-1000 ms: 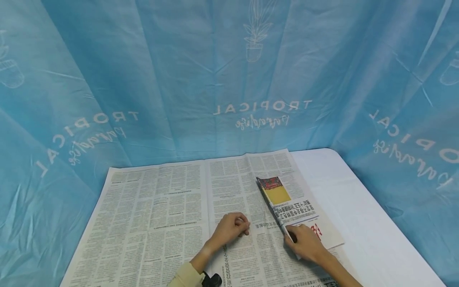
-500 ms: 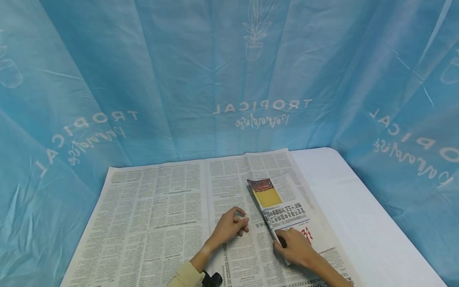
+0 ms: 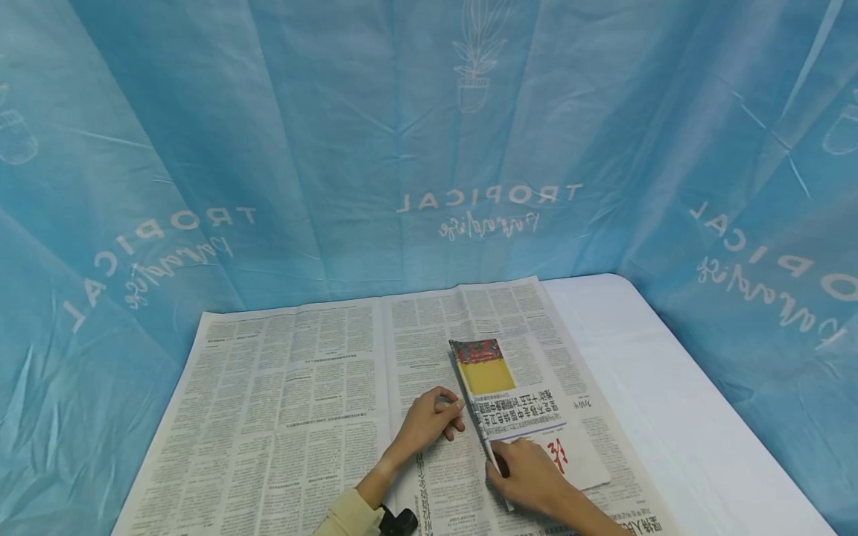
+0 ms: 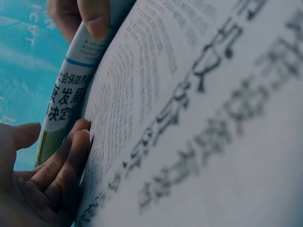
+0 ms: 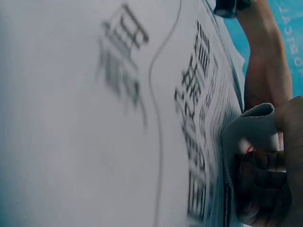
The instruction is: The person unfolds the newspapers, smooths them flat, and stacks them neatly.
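Note:
A folded newspaper [image 3: 526, 417], with a yellow and red picture and bold print, lies over the right part of a spread newspaper sheet [image 3: 302, 394]. My right hand [image 3: 532, 480] pinches the near end of its left folded edge, thumb on top. In the right wrist view that end curls in a narrow loop [image 5: 251, 125] beside my bent fingers [image 5: 260, 163]. My left hand [image 3: 429, 424] rests on the sheet just left of the fold, loosely curled and holding nothing. The left wrist view has its fingertips right beside the folded newspaper's edge [image 4: 71, 85].
The spread sheet covers most of the white table [image 3: 643, 350], whose surface shows along the right. A blue printed curtain [image 3: 402, 149] hangs behind and at both sides. A black device [image 3: 398, 522] sits at my left wrist.
My right hand has drawn the folded newspaper leftward and slightly nearer, so its fold now lies close beside my left hand. The left hand has barely moved.

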The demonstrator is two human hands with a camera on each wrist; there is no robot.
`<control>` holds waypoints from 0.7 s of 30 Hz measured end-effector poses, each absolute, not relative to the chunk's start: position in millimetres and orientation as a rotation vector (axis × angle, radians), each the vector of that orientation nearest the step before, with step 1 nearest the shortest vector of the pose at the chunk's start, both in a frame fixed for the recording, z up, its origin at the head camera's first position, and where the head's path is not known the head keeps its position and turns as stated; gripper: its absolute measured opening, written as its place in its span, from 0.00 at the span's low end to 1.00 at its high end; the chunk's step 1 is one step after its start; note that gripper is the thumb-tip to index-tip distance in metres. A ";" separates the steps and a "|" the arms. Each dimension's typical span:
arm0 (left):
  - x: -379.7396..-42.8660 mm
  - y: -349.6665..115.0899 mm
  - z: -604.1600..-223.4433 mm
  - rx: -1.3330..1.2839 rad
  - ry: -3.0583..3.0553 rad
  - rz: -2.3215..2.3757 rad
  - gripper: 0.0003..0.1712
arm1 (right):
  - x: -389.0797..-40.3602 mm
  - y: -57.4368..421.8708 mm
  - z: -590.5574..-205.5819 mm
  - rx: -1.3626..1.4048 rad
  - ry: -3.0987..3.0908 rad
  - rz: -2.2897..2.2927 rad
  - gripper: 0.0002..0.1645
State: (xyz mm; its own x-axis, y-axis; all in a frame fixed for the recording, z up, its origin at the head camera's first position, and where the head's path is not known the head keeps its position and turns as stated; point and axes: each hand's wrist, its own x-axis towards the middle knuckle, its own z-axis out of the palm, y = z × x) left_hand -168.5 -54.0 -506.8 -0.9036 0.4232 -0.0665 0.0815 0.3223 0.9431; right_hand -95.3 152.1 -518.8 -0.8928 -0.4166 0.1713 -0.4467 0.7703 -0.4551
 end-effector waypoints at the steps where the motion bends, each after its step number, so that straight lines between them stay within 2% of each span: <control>1: -168.3 -53.7 -506.8 0.451 2.286 1.619 0.20 | -94.4 149.7 -518.3 0.713 -2.900 0.747 0.20; 10: -167.3 -52.1 -505.2 0.431 2.383 1.585 0.19 | -88.0 132.9 -515.9 0.775 -2.913 0.687 0.21; 21: -166.7 -50.4 -501.7 0.399 2.373 1.591 0.23 | -87.8 134.2 -519.4 0.839 -2.913 0.794 0.22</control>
State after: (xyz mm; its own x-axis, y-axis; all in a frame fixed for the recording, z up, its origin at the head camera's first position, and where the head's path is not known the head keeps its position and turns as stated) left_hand -166.7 -50.4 -501.7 -0.9294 0.3642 -0.0591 0.0837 0.3642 0.9276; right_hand -87.8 134.2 -519.4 -0.8567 -0.4956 0.1433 -0.4997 0.7283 -0.4688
